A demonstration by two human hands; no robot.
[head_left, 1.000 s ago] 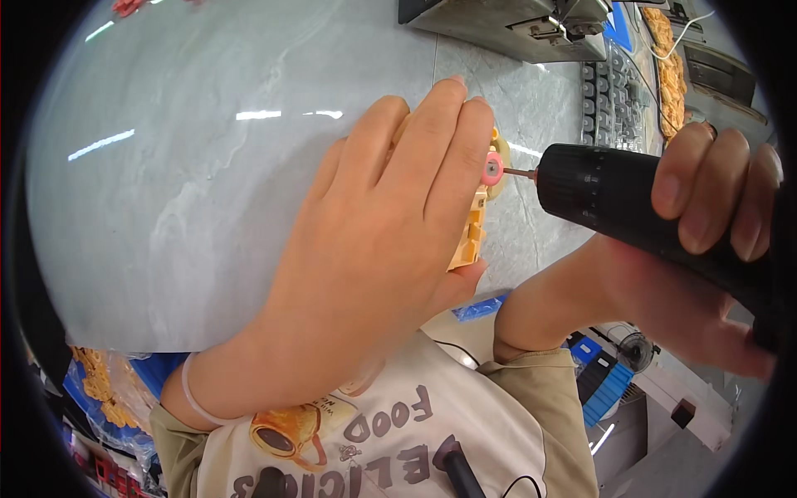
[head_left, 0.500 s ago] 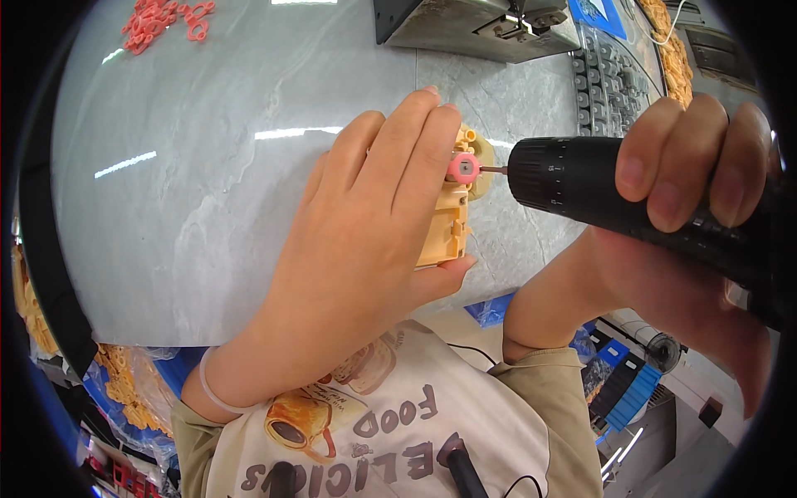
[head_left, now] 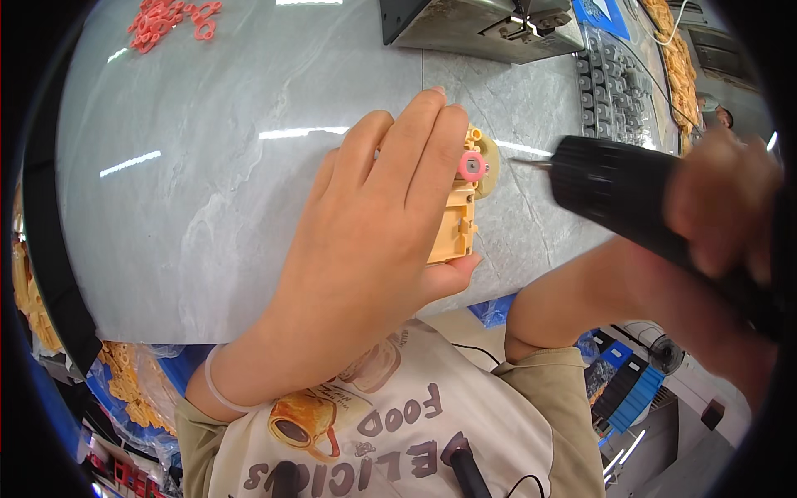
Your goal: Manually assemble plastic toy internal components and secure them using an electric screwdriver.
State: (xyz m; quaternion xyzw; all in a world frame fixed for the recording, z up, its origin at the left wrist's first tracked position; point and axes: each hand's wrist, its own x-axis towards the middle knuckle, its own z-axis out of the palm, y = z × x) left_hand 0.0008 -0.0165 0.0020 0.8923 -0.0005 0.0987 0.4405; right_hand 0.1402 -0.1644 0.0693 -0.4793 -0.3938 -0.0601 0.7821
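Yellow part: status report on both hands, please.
Left hand clamps yellow part on table. Right hand grips black driver; bit clear of pink washer. Nothing between.

From my remote view this is a small-parts assembly workshop. The grey stone-patterned desk [head_left: 216, 207] serves as a workstation. A heap of identical small red plastic rings [head_left: 166, 17] lies at its far left corner. A grey metal machine [head_left: 481, 29] stands at the far edge, with a tray of dark grey components in rows [head_left: 610, 87] just beside it. Bulk yellow plastic parts [head_left: 133, 390] sit in bags under the desk's near left edge, and more of them [head_left: 677, 58] at far right. A black power screwdriver [head_left: 631, 199] is in use at the station.
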